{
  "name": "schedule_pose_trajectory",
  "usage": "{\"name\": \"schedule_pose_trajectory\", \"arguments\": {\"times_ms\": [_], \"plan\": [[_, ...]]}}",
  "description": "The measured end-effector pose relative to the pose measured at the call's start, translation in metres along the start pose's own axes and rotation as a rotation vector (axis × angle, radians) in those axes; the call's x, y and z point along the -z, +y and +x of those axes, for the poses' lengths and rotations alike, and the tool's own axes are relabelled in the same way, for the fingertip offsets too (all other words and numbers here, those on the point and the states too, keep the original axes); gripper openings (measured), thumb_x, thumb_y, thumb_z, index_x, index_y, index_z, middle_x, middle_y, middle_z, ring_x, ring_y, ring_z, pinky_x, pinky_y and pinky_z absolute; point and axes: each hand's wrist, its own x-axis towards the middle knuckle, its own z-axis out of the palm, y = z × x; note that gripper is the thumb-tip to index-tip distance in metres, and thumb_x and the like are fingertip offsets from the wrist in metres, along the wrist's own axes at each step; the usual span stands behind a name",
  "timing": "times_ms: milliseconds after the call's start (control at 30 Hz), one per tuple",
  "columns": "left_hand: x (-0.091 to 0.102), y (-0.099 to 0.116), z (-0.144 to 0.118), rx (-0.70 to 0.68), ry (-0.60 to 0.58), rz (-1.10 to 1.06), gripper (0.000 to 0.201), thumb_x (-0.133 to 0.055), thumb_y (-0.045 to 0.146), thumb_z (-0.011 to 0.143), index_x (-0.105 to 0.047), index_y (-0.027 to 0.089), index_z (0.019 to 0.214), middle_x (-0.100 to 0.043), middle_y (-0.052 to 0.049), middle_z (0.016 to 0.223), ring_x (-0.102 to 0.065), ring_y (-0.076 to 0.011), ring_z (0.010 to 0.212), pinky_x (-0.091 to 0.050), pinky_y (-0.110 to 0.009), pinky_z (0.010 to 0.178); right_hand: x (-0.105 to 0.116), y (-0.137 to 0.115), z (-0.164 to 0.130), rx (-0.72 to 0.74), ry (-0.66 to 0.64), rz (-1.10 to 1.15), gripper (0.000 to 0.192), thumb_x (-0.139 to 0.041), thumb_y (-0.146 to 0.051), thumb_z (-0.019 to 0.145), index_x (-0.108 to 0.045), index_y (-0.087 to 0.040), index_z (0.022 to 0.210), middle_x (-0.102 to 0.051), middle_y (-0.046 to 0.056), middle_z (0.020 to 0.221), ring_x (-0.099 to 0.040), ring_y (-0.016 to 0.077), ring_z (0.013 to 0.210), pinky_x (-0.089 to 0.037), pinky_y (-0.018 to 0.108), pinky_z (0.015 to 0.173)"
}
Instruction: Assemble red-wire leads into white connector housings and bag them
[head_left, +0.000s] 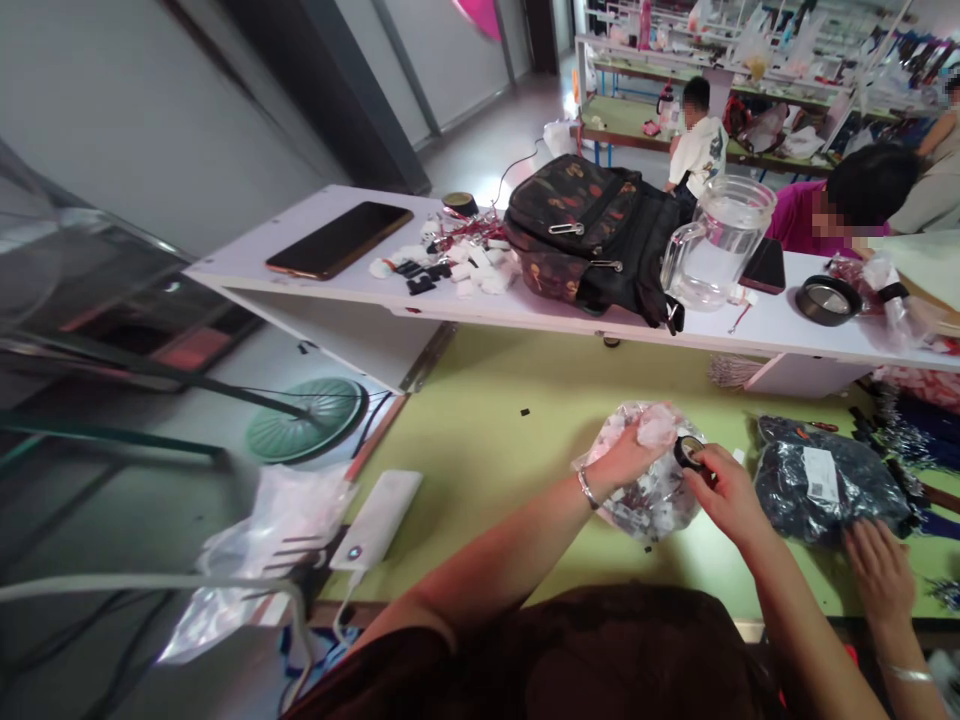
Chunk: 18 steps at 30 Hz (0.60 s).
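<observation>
A clear plastic bag full of small white and dark pieces lies on the green table in front of me. My left hand, with a bracelet at its wrist, is closed on the bunched-up top of this bag. Between the fingers of my right hand is a roll of black tape, held close beside the bag's neck. To the right lies a bag of black items with a white label. Another person's hand rests at its near edge.
Above the green table runs a white shelf with a phone, loose white pieces, a dark backpack and a glass jar. A white power bank lies at the left edge. Other people sit beyond the shelf.
</observation>
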Motion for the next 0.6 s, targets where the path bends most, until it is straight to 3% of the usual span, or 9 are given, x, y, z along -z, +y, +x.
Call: {"name": "schedule_pose_trajectory", "arguments": {"times_ms": [167, 233, 333, 467, 600], "plan": [[-0.009, -0.004, 0.002, 0.022, 0.163, 0.112, 0.019, -0.055, 0.03, 0.084, -0.067, 0.017, 0.088, -0.072, -0.007, 0.099, -0.064, -0.0211, 0.097, -0.048, -0.033, 0.093, 0.008, -0.003, 0.005, 0.151, -0.215, -0.12, 0.009, -0.053, -0.027, 0.086, -0.058, -0.02, 0.084, -0.056, 0.006, 0.095, -0.056, 0.0171, 0.085, -0.046, 0.03, 0.075], [-0.011, -0.004, 0.005, 0.016, 0.166, 0.178, 0.019, -0.051, 0.027, 0.084, -0.066, 0.017, 0.087, -0.072, -0.007, 0.096, -0.064, -0.0205, 0.094, -0.048, -0.032, 0.091, 0.012, -0.002, 0.003, 0.193, -0.21, -0.16, 0.01, -0.053, -0.029, 0.087, -0.059, -0.02, 0.089, -0.055, 0.009, 0.11, -0.056, 0.0196, 0.098, -0.046, 0.032, 0.083], [-0.008, -0.002, 0.012, -0.01, 0.077, 0.229, 0.026, -0.048, 0.031, 0.086, -0.067, 0.016, 0.094, -0.071, -0.007, 0.102, -0.063, -0.0201, 0.097, -0.047, -0.031, 0.092, 0.014, -0.004, -0.006, 0.227, -0.074, -0.268, 0.015, -0.056, -0.033, 0.086, -0.061, -0.021, 0.093, -0.049, 0.011, 0.125, -0.055, 0.0215, 0.101, -0.047, 0.034, 0.085], [-0.001, -0.001, 0.029, 0.054, -0.127, 0.389, 0.03, -0.05, 0.037, 0.083, -0.069, 0.016, 0.092, -0.072, -0.006, 0.096, -0.064, -0.02, 0.093, -0.049, -0.027, 0.085, 0.0, -0.023, -0.025, 0.318, 0.016, -0.492, 0.017, -0.055, -0.034, 0.088, -0.065, -0.02, 0.088, -0.056, 0.01, 0.094, -0.054, 0.0201, 0.079, -0.047, 0.031, 0.064], [-0.005, -0.003, 0.049, 0.095, -0.18, 0.475, 0.017, -0.069, 0.031, 0.063, -0.066, 0.016, 0.059, -0.068, -0.005, 0.061, -0.063, -0.021, 0.065, -0.049, -0.026, 0.065, -0.044, -0.056, -0.021, 0.401, -0.083, -0.569, 0.017, -0.049, -0.021, 0.089, -0.065, -0.017, 0.083, -0.058, 0.012, 0.085, -0.055, 0.024, 0.076, -0.044, 0.032, 0.052]]}}
